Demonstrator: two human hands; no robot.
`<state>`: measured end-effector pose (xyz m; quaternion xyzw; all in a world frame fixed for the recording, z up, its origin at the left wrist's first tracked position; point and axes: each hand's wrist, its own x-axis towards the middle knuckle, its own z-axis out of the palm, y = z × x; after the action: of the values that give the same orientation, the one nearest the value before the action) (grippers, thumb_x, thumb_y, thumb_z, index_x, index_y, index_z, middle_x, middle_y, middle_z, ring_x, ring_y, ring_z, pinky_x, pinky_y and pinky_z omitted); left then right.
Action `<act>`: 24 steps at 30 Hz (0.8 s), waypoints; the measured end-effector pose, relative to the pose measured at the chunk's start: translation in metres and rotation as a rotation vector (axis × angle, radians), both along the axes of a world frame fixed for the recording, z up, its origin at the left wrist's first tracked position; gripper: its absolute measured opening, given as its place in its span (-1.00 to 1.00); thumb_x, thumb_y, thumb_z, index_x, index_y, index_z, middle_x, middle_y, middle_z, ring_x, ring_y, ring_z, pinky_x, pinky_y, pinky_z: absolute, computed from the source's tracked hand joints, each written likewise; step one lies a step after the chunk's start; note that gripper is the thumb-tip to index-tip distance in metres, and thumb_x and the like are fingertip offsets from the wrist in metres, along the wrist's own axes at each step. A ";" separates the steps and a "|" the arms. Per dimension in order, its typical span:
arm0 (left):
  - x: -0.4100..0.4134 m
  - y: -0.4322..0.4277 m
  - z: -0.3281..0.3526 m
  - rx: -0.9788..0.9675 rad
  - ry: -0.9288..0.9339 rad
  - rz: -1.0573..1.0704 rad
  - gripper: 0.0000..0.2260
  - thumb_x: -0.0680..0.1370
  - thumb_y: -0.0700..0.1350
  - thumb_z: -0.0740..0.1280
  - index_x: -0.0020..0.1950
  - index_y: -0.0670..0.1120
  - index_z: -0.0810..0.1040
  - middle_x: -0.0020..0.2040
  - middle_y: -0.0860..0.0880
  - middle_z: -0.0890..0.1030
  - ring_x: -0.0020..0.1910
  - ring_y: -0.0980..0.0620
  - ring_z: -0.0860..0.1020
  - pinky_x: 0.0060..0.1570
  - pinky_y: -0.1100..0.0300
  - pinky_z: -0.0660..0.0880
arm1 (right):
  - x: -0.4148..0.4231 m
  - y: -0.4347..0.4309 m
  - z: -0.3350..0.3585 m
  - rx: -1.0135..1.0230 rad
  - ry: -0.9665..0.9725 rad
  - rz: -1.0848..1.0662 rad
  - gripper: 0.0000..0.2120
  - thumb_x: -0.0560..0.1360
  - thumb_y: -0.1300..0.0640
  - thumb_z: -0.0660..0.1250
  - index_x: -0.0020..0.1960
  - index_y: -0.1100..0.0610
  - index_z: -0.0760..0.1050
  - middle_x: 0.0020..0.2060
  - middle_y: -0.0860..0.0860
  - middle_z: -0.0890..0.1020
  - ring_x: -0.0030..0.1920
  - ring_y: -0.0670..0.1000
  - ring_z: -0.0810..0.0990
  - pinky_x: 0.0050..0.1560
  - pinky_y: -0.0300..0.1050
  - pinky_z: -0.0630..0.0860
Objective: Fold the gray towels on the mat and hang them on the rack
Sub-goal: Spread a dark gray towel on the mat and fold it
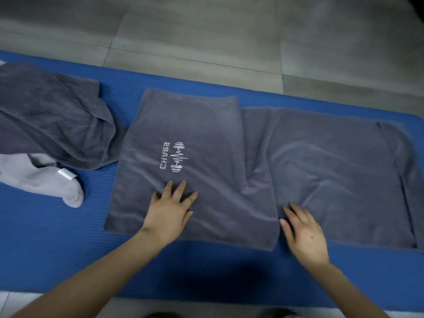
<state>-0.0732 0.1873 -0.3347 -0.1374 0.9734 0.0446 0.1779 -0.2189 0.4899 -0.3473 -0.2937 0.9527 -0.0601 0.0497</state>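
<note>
A long dark gray towel (321, 171) lies spread across the blue mat (68, 249). Its left end is folded over toward the middle, and a white embroidered logo shows on that flap. My left hand (171, 212) rests flat on the folded flap just below the logo, fingers spread. To the right, my right hand (302, 232) lies flat on the towel's near edge, beside the flap's right edge. A second dark gray towel (52, 120) sits crumpled at the mat's left end. No rack is in view.
A light gray cloth (46, 182) with a white tag lies under the crumpled towel at the left. Gray floor tiles (206, 31) stretch beyond the mat's far edge. A strip of pale floor shows at the bottom near my feet.
</note>
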 end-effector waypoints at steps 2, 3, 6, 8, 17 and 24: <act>-0.012 0.008 0.015 -0.036 -0.077 0.011 -0.71 0.40 0.06 0.45 0.07 -0.01 0.65 0.10 -0.18 0.60 -0.03 -0.26 0.58 -0.13 -0.11 0.54 | 0.000 0.015 0.001 0.058 -0.028 0.005 -0.43 0.59 -0.18 -0.10 0.27 0.10 0.52 0.29 0.04 0.52 0.25 0.09 0.52 0.10 0.05 0.50; -0.020 0.013 0.022 -0.056 -0.099 -0.005 -0.73 0.49 0.10 0.33 0.09 -0.01 0.63 0.11 -0.16 0.58 0.00 -0.21 0.55 -0.02 -0.09 0.49 | 0.001 0.021 0.003 0.075 -0.021 0.003 -0.44 0.60 -0.17 -0.11 0.27 0.07 0.52 0.30 0.01 0.51 0.26 0.05 0.52 0.10 0.03 0.49; -0.047 0.030 0.032 -0.117 -0.003 -0.102 -0.63 0.63 0.10 0.01 0.23 -0.03 0.50 0.26 -0.12 0.44 0.18 -0.13 0.42 0.23 -0.04 0.27 | 0.006 0.039 0.011 0.106 0.032 0.063 -0.45 0.62 -0.15 -0.17 0.33 0.02 0.47 0.31 0.00 0.50 0.26 0.04 0.52 0.13 0.03 0.48; -0.071 0.046 0.041 -0.080 0.043 -0.188 -0.64 0.63 0.06 0.01 0.28 -0.03 0.46 0.31 -0.14 0.39 0.23 -0.15 0.39 0.27 -0.03 0.24 | 0.004 0.057 0.014 0.068 0.088 0.067 -0.53 0.60 -0.09 -0.05 0.34 0.04 0.46 0.28 0.02 0.53 0.24 0.06 0.53 0.15 0.01 0.48; -0.143 0.122 0.081 0.015 0.075 -0.580 -0.65 0.62 0.02 0.10 0.37 -0.03 0.41 0.30 -0.13 0.40 0.26 -0.13 0.38 0.20 0.04 0.39 | -0.028 0.157 0.015 -0.061 0.092 -0.441 -0.71 0.51 0.04 0.17 0.01 0.18 0.58 -0.07 0.11 0.65 -0.13 0.23 0.59 -0.18 0.05 0.54; -0.209 0.183 0.091 -0.015 -0.008 -0.695 -0.65 0.62 0.05 0.09 0.35 -0.03 0.40 0.24 -0.09 0.42 0.21 -0.07 0.39 0.19 0.10 0.38 | -0.087 0.228 0.008 -0.127 0.227 -0.829 -0.82 0.49 0.15 0.35 -0.05 0.28 0.55 -0.11 0.24 0.60 -0.12 0.30 0.53 -0.21 0.12 0.47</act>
<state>-0.2825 0.3707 -0.2433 0.2008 0.9616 -0.0263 0.1851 -0.3057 0.7184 -0.3392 0.1067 0.9839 -0.1007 -0.1019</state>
